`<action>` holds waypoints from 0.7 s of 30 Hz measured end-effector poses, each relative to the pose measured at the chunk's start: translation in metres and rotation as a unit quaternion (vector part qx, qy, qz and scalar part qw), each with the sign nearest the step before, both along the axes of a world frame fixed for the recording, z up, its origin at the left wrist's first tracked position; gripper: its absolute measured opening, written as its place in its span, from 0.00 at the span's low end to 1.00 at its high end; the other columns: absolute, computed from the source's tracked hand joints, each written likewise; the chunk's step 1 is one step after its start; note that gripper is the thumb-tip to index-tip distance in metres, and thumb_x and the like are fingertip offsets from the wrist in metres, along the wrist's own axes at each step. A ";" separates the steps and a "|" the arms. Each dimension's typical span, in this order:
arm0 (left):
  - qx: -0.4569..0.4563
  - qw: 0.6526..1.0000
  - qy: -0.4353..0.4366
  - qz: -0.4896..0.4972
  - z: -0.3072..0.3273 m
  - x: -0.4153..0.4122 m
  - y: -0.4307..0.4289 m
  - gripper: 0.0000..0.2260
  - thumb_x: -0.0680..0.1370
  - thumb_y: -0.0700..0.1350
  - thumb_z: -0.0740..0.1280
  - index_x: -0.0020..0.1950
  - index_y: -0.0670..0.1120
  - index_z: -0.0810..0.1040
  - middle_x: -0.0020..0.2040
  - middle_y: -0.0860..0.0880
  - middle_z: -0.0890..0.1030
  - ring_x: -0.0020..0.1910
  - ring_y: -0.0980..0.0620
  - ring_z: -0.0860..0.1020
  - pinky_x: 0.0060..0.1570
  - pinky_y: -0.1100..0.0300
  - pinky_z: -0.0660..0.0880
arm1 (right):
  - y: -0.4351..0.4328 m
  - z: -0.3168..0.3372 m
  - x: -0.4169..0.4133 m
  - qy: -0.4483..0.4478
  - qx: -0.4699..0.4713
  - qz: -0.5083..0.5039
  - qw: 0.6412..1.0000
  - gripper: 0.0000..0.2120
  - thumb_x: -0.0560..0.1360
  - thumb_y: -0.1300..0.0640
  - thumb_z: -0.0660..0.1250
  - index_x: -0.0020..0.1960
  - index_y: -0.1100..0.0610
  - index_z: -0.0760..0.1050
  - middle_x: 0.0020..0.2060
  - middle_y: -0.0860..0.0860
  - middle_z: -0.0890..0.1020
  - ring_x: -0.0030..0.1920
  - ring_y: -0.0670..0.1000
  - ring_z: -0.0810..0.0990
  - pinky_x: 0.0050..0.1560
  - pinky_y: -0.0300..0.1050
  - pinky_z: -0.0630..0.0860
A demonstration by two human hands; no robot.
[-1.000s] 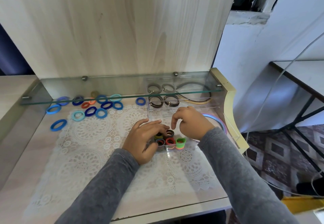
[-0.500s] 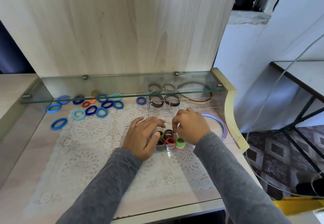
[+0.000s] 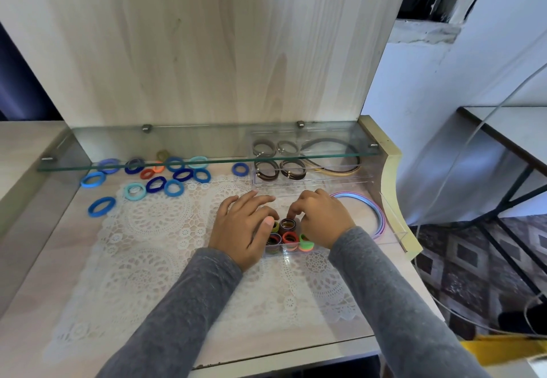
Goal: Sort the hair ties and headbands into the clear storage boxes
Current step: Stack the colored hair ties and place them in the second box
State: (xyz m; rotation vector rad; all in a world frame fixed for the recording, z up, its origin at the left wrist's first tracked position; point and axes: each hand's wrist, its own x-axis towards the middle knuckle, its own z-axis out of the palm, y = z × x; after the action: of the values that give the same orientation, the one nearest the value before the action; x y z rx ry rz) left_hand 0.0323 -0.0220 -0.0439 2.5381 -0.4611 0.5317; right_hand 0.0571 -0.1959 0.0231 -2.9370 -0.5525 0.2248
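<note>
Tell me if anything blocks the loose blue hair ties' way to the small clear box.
Only the left hand: it lies at the left side of the small clear box, right on the path from the loose blue hair ties. The glass shelf overhangs the rearmost ones. Otherwise only flat lace mat lies between.

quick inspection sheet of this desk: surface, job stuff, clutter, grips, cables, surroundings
surface: wooden desk under a white lace mat
job's things: small clear box holding rolled hair ties; loose blue hair ties back left; rear clear box with brown ties and rear headbands; pastel headbands at right
clutter: nothing seen
grips: left hand open, fingers laid over the small box's left side; right hand curled, fingertips at a dark tie, pinch unclear
cables: white cable hanging right of the desk
surroundings: glass shelf, wood back panel, second table, patterned floor
</note>
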 end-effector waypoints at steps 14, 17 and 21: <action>-0.008 1.000 -0.002 -0.010 -0.001 0.000 0.000 0.20 0.79 0.54 0.47 0.53 0.55 0.79 0.62 0.59 0.77 0.69 0.55 0.67 0.67 0.52 0.56 | 0.004 -0.001 0.001 -0.005 -0.005 -0.001 1.000 0.15 0.74 0.61 0.59 0.56 0.49 0.78 0.58 0.49 0.76 0.59 0.53 0.69 0.59 0.51 0.69; 0.003 1.000 0.007 -0.017 -0.002 0.002 0.000 0.21 0.80 0.55 0.46 0.55 0.56 0.79 0.64 0.58 0.76 0.70 0.53 0.66 0.68 0.52 0.55 | 0.005 -0.002 0.001 -0.007 -0.015 -0.003 1.000 0.14 0.75 0.60 0.59 0.57 0.50 0.78 0.57 0.50 0.76 0.59 0.53 0.69 0.59 0.51 0.69; 0.011 0.999 0.011 -0.030 -0.004 0.002 0.000 0.22 0.80 0.56 0.46 0.56 0.55 0.79 0.65 0.57 0.75 0.71 0.53 0.65 0.68 0.54 0.53 | 0.007 -0.002 0.000 -0.004 -0.018 0.000 1.000 0.15 0.75 0.61 0.58 0.57 0.51 0.77 0.57 0.51 0.76 0.59 0.53 0.69 0.60 0.51 0.69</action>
State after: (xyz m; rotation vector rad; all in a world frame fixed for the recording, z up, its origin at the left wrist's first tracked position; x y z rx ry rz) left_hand 0.0344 -0.0217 -0.0475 2.5394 -0.5346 0.4789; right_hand 0.0575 -0.1885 0.0209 -2.9732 -0.5564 0.2257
